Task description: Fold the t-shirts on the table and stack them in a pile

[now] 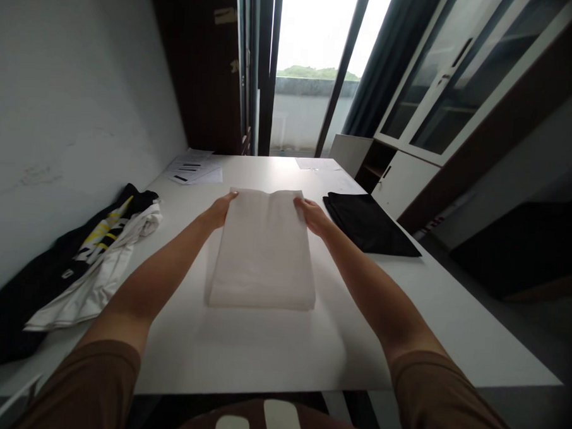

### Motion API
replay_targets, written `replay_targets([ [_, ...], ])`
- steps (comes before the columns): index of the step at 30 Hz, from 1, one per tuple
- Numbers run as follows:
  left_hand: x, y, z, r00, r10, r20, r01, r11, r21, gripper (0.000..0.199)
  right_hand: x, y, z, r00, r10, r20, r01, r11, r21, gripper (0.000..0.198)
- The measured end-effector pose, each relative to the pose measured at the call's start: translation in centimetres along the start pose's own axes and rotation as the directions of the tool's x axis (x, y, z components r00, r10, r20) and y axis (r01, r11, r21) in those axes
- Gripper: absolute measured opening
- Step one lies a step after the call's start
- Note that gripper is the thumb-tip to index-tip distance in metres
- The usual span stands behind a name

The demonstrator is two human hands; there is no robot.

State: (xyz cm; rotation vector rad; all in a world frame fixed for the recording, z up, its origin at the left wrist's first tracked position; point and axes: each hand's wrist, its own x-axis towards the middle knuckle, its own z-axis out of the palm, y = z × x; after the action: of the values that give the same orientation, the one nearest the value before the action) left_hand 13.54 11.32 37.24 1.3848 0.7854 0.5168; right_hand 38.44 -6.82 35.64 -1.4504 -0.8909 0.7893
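A white folded cloth, roughly rectangular, lies on the white table in front of me. My left hand pinches its far left corner, thumb on top and the fingers hidden beneath or behind the edge. At the far right corner, my right hand grips the cloth in the same way. The far edge between the hands dips slightly in the middle. Just right of my right hand lies a black folded cloth, flat on the table.
Along the wall on the left lies a pile of black clothing with yellow and white print, plus a white garment. Printed papers rest at the far left, more sheets at the far right. A white cabinet stands beyond the right edge.
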Motion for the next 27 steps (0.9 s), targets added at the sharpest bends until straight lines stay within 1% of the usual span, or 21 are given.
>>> replay_targets([
  [1, 1.1, -0.5, 0.3, 0.997, -0.023, -0.073, 0.033, 0.990, 0.140, 0.043, 1.0, 0.6, 0.1, 0.999, 0.024, -0.042, -0.031, 0.983, -0.181, 0.036],
  [2, 1.8, -1.1, 0.5, 0.992, -0.037, -0.123, 0.065, 0.971, 0.230, 0.037, 1.6, 1.4, 0.3, 0.995, 0.045, -0.087, -0.075, 0.923, -0.377, 0.034],
  [3, 2.4, -1.9, 0.8, 0.986, -0.046, -0.162, 0.093, 0.950, 0.298, 0.031, 1.9, 2.3, 0.5, 0.989, 0.059, -0.132, -0.124, 0.820, -0.560, 0.030],
  [4, 2.7, -2.7, 0.9, 0.981, -0.046, -0.191, 0.111, 0.932, 0.345, 0.025, 2.0, 3.3, 0.7, 0.984, 0.054, -0.170, -0.159, 0.696, -0.700, 0.027],
  [5, 2.9, -3.5, 0.9, 0.976, -0.037, -0.214, 0.119, 0.916, 0.384, 0.021, 1.9, 4.2, 1.0, 0.980, 0.031, -0.199, -0.179, 0.586, -0.790, 0.025],
  [6, 3.2, -4.2, 0.8, 0.971, -0.018, -0.239, 0.122, 0.895, 0.430, 0.017, 1.8, 5.0, 1.2, 0.977, 0.004, -0.215, -0.187, 0.507, -0.842, 0.025],
  [7, 3.4, -4.6, 0.7, 0.965, 0.012, -0.262, 0.119, 0.870, 0.479, 0.014, 1.8, 5.6, 1.3, 0.975, -0.026, -0.221, -0.185, 0.458, -0.869, 0.027],
  [8, 3.7, -4.9, 0.5, 0.958, 0.049, -0.283, 0.112, 0.843, 0.527, 0.012, 1.8, 6.1, 1.4, 0.973, -0.051, -0.224, -0.180, 0.435, -0.882, 0.029],
  [10, 4.3, -5.1, 0.0, 0.939, 0.136, -0.317, 0.095, 0.781, 0.617, 0.011, 2.3, 6.5, 1.4, 0.969, -0.095, -0.229, -0.168, 0.429, -0.887, 0.034],
  [13, 5.1, -5.2, -0.4, 0.904, 0.240, -0.353, 0.097, 0.691, 0.716, 0.015, 3.8, 6.3, 1.1, 0.961, -0.129, -0.245, -0.163, 0.450, -0.878, 0.039],
  [16, 5.2, -6.0, -0.5, 0.887, 0.267, -0.376, 0.139, 0.623, 0.770, 0.017, 4.9, 6.4, 1.1, 0.967, -0.091, -0.239, -0.175, 0.445, -0.878, 0.039],
  [20, 4.5, -7.7, -0.7, 0.883, 0.283, -0.374, 0.172, 0.545, 0.820, 0.022, 5.2, 7.2, 1.5, 0.972, -0.063, -0.226, -0.180, 0.413, -0.893, 0.038],
  [22, 4.1, -8.0, -0.8, 0.878, 0.322, -0.354, 0.160, 0.499, 0.852, 0.026, 5.2, 7.6, 1.6, 0.971, -0.063, -0.229, -0.185, 0.408, -0.894, 0.038],
  [24, 3.8, -7.8, -0.7, 0.862, 0.405, -0.305, 0.106, 0.444, 0.890, 0.031, 5.0, 7.7, 1.7, 0.971, -0.055, -0.234, -0.191, 0.415, -0.890, 0.037],
  [26, 3.4, -7.4, -0.3, 0.836, 0.503, -0.217, 0.025, 0.362, 0.932, 0.036, 4.7, 7.4, 1.7, 0.971, -0.080, -0.227, -0.172, 0.428, -0.887, 0.037],
  [27, 3.1, -7.1, 0.0, 0.831, 0.535, -0.156, -0.021, 0.310, 0.950, 0.037, 4.6, 7.2, 1.8, 0.969, -0.121, -0.214, -0.143, 0.432, -0.890, 0.037],
])
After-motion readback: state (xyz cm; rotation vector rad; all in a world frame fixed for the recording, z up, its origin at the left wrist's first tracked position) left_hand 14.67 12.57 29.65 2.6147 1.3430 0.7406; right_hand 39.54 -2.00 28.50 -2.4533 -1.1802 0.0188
